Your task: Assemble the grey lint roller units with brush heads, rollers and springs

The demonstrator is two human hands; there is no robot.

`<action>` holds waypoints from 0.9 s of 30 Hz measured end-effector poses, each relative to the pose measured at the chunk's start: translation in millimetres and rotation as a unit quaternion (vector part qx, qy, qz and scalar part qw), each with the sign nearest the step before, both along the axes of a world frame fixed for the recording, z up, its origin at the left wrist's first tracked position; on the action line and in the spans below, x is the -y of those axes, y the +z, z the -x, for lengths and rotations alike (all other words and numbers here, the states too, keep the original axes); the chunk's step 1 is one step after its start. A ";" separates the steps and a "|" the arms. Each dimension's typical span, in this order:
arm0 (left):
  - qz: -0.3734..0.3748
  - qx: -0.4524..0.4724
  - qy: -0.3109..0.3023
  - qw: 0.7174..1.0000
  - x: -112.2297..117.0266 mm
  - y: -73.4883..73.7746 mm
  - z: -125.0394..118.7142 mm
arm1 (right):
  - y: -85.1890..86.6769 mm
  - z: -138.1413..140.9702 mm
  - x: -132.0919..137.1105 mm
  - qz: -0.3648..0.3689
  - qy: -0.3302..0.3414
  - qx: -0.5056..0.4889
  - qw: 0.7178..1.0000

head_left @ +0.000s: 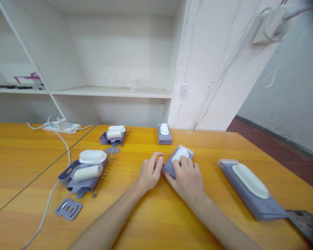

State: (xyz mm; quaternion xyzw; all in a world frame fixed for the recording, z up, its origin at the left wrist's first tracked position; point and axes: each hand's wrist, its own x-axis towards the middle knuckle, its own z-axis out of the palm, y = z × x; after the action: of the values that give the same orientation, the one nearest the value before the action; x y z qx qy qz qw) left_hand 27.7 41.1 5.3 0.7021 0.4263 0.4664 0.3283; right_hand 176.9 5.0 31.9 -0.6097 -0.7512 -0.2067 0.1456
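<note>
My right hand is closed over a grey-purple plastic case with a ribbed white oval piece on its upper face. The case lies tilted on the table, its far end turned right. At its near left end is my left hand, thumb and index finger drawn close together at the case's corner. Whatever sits between those fingertips is hidden. Farther back stands a similar case with a white oval top. To the right lies a larger-looking grey-purple case with a smooth white oval piece.
On the left are two groups of grey-purple and white parts, rows of small hooks and flat slotted plates. A white cable runs from a power strip. A phone lies at the right edge.
</note>
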 end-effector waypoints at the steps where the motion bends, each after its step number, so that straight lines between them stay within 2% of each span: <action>1: -0.006 -0.013 -0.010 1.000 1.1 0.2 -0.3 | 1.1 -3.0 -1.5 0.006 -0.029 0.006 1.000; 5: -0.020 -0.042 -0.010 0.999 1.1 -0.9 0.0 | 0.8 -18.9 -10.7 0.038 -0.104 0.020 0.994; 9: -0.021 -0.064 -0.004 0.998 -1.0 -2.2 0.6 | -1.6 -36.2 -21.6 0.054 -0.124 0.066 0.989; 12: -0.025 -0.080 -0.001 0.996 -1.5 -2.3 0.4 | -1.9 -43.8 -28.6 0.027 -0.129 0.082 0.988; 18: -0.024 -0.080 0.004 0.996 -0.9 -0.9 -0.2 | -6.7 -48.3 -44.9 -0.017 -0.164 0.070 0.984; 27: -0.042 -0.104 0.013 0.994 -2.8 -3.0 0.0 | -8.4 -86.8 -93.9 0.025 -0.235 0.033 0.971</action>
State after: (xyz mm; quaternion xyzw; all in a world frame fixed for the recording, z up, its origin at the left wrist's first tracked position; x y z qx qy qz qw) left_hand 27.6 43.9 2.2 0.7543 0.4476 0.4125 0.2461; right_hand 263.7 98.9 23.5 -0.7654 -0.5963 -0.2361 0.0532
